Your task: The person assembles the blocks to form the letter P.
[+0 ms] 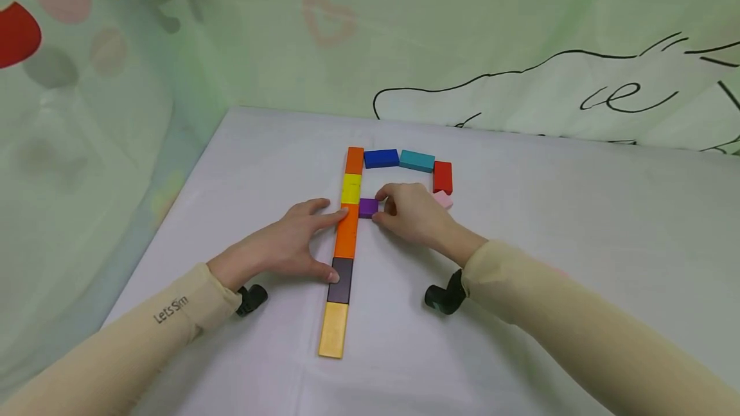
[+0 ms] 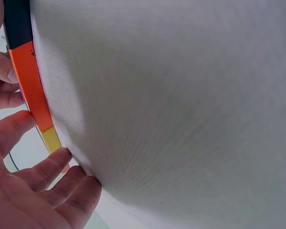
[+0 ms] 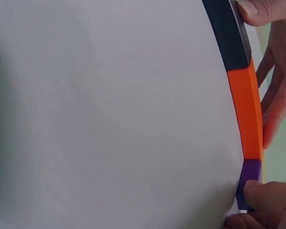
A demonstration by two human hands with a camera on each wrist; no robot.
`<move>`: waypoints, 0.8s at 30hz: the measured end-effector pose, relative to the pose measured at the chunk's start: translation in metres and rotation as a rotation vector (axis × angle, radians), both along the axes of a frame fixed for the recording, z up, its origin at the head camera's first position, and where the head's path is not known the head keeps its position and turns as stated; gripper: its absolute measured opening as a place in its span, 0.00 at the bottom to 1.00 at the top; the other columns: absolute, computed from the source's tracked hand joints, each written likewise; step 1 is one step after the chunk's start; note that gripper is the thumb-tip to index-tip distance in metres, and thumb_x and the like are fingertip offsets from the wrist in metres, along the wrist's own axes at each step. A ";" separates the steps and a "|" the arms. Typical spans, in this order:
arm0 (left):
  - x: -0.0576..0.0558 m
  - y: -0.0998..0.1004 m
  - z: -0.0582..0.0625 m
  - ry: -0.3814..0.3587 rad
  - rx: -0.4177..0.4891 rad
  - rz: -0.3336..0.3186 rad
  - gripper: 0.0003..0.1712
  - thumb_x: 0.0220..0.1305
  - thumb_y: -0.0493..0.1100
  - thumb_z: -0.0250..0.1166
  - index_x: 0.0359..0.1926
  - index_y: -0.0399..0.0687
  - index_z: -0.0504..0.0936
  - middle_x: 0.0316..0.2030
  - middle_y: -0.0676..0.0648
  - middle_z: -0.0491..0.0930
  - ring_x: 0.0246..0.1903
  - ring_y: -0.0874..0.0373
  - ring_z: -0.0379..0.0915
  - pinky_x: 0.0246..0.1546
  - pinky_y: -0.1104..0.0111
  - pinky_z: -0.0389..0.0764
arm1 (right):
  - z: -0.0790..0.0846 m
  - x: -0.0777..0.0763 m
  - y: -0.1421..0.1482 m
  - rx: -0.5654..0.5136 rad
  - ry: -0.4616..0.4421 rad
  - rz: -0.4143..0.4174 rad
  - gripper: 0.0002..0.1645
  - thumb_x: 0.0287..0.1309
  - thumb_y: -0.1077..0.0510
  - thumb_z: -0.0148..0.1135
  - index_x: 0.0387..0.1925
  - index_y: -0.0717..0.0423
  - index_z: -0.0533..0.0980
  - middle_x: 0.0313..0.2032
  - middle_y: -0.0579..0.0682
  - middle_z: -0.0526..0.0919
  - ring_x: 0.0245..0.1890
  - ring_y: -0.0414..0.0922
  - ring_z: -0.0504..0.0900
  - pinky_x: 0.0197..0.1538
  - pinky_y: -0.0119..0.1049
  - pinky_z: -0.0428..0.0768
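A column of flat coloured blocks runs up the table: a tan block (image 1: pixel 333 330), a dark block (image 1: pixel 341 281), a long orange block (image 1: pixel 346 236), a yellow block (image 1: pixel 351 189) and a shorter orange block (image 1: pixel 354 160). My left hand (image 1: pixel 291 239) lies along its left side, fingers spread, index fingertip at the long orange block and thumb on the dark one. With thumb and forefinger, my right hand (image 1: pixel 413 214) pinches a small purple block (image 1: pixel 368 208), whose left end meets the column near the yellow-orange joint. The right thumb covers part of it in the right wrist view.
From the column's top, a blue block (image 1: pixel 381 158), a teal block (image 1: pixel 417 160) and a red block (image 1: pixel 442 177) curve rightward. A pink block (image 1: pixel 443 199) is partly hidden behind the right hand. Pale cloth covers the table (image 1: pixel 578 242); a printed curtain (image 1: pixel 277 37) hangs behind.
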State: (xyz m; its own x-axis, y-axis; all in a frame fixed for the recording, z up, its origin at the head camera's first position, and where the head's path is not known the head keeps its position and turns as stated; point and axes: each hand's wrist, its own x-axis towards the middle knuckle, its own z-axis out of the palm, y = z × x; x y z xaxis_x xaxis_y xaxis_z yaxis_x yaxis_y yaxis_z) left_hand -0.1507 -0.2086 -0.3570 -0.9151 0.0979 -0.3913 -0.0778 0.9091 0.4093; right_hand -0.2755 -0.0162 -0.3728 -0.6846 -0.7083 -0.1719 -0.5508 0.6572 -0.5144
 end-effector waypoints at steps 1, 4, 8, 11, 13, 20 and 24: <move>0.000 0.000 0.000 0.001 0.002 0.001 0.57 0.52 0.58 0.79 0.79 0.57 0.60 0.81 0.38 0.48 0.79 0.38 0.46 0.73 0.42 0.65 | -0.001 0.001 0.000 -0.011 0.010 -0.001 0.23 0.64 0.55 0.69 0.58 0.61 0.80 0.36 0.54 0.85 0.35 0.47 0.80 0.42 0.34 0.85; 0.000 -0.001 0.000 0.004 0.006 0.002 0.58 0.52 0.58 0.79 0.79 0.58 0.60 0.81 0.39 0.48 0.79 0.38 0.46 0.73 0.43 0.65 | -0.002 0.003 0.002 -0.041 0.034 -0.006 0.22 0.64 0.56 0.69 0.57 0.62 0.81 0.38 0.55 0.86 0.38 0.48 0.81 0.46 0.37 0.85; 0.000 -0.001 -0.001 0.004 0.003 0.003 0.58 0.52 0.59 0.79 0.79 0.58 0.60 0.80 0.38 0.48 0.78 0.38 0.47 0.73 0.42 0.65 | -0.002 0.004 0.003 -0.060 0.037 -0.015 0.22 0.64 0.56 0.70 0.56 0.62 0.82 0.38 0.55 0.86 0.38 0.48 0.81 0.46 0.38 0.86; 0.000 -0.001 -0.002 0.000 0.000 0.005 0.58 0.52 0.59 0.79 0.80 0.58 0.60 0.80 0.38 0.48 0.78 0.37 0.47 0.72 0.41 0.66 | -0.002 0.004 0.003 -0.059 0.035 -0.015 0.22 0.64 0.56 0.70 0.56 0.62 0.82 0.38 0.55 0.86 0.38 0.48 0.81 0.45 0.37 0.86; 0.000 0.000 -0.001 -0.001 -0.001 0.005 0.58 0.52 0.59 0.79 0.80 0.58 0.60 0.80 0.38 0.48 0.78 0.37 0.47 0.72 0.41 0.66 | -0.002 0.004 0.002 -0.055 0.031 -0.015 0.22 0.64 0.56 0.70 0.57 0.61 0.82 0.38 0.55 0.86 0.38 0.48 0.81 0.45 0.37 0.85; 0.001 0.001 0.001 -0.005 0.001 0.007 0.57 0.53 0.58 0.79 0.79 0.58 0.60 0.80 0.38 0.48 0.78 0.37 0.47 0.72 0.41 0.66 | -0.002 0.003 0.003 -0.054 0.014 -0.016 0.22 0.64 0.56 0.69 0.57 0.61 0.81 0.38 0.55 0.86 0.38 0.48 0.81 0.46 0.37 0.85; 0.001 0.001 0.001 -0.004 -0.006 0.008 0.57 0.53 0.58 0.78 0.79 0.58 0.60 0.80 0.38 0.49 0.78 0.37 0.48 0.71 0.41 0.67 | -0.002 0.003 0.003 -0.055 0.011 -0.020 0.22 0.65 0.56 0.69 0.57 0.61 0.81 0.38 0.55 0.86 0.38 0.48 0.81 0.46 0.37 0.85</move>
